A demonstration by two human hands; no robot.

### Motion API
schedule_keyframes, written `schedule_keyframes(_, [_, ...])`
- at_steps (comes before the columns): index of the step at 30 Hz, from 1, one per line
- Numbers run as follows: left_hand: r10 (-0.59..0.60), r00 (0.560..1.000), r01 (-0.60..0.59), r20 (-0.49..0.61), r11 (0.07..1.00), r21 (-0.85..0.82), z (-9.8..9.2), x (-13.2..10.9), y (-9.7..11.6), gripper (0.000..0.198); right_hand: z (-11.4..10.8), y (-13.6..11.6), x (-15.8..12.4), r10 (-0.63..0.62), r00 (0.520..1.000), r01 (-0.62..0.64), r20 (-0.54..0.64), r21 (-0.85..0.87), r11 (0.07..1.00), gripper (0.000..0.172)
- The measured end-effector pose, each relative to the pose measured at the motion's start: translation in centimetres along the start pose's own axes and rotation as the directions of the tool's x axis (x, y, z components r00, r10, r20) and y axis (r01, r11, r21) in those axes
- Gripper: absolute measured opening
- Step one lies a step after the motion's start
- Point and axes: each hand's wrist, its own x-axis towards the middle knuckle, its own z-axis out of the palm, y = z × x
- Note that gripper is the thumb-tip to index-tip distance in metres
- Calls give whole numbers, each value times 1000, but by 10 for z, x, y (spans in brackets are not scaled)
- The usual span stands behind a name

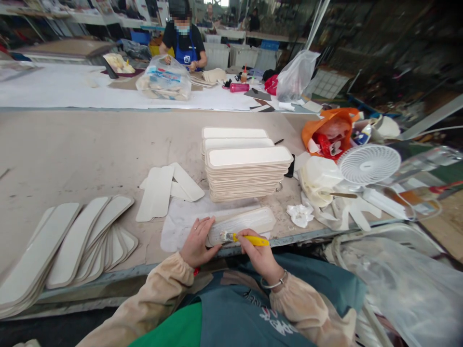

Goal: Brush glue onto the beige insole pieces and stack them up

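My left hand [197, 241] lies with fingers spread on the left end of a small pile of long cream pieces [246, 222] at the table's near edge. In my right hand [258, 255] is a yellow-handled brush [249, 238], its bristles touching the pile's near left edge. Both hands rest over a white sheet [177, 221] under the pile. Behind the pile rise tall stacks of the same cream pieces [248, 171].
Cream pieces are fanned out along the table's left front [72, 241], and a few loose ones [166, 188] lie mid-table. To the right are a white fan [369, 164], an orange bag [329, 130] and crumpled paper [300, 214]. Another person [184, 41] works across the far table.
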Motion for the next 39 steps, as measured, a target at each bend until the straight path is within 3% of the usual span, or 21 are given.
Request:
schedule_keyframes(2, [8, 1000, -8, -2, 1000, 4, 0, 0, 0, 80, -6, 2, 2, -2, 999, 0, -46, -44, 999, 24])
schedule_keyframes(5, [23, 1000, -23, -15, 1000, 8, -1, 0, -1, 77, -41, 4, 4, -15, 967, -19, -253, -132, 991, 25])
schedule_keyframes(9, [66, 994, -62, -83, 997, 49, 0, -1, -2, 74, -90, 7, 1, -94, 859, -30, -504, -234, 972, 25])
schedule_keyframes(13, [162, 973, -142, -167, 982, 127, -1, -2, -2, 72, -108, 17, -3, -149, 736, 54, -660, -162, 985, 31])
schedule_keyframes(16, [218, 957, -189, -191, 969, 159, 0, -4, -3, 72, -109, 31, 2, -205, 737, 109, -644, -186, 976, 33])
schedule_keyframes(22, [195, 965, -171, -174, 975, 143, 2, -5, -4, 76, -103, 52, 19, -241, 836, 96, -492, -301, 949, 37])
schedule_keyframes(25, [203, 966, -182, -158, 973, 142, 2, -5, -2, 75, -99, 57, 25, -240, 854, 106, -463, -295, 949, 35])
schedule_keyframes(32, [216, 969, -199, -120, 970, 142, 3, -2, -2, 75, -96, 61, 25, -270, 812, 147, -517, -266, 953, 35])
schedule_keyframes(35, [200, 974, -180, -108, 968, 173, -1, -1, 4, 74, -97, 63, 20, -276, 815, 157, -510, -265, 951, 36])
schedule_keyframes(39, [136, 991, -137, 20, 974, 179, -13, -1, 12, 73, -98, 72, 19, -342, 780, 182, -524, -333, 925, 34])
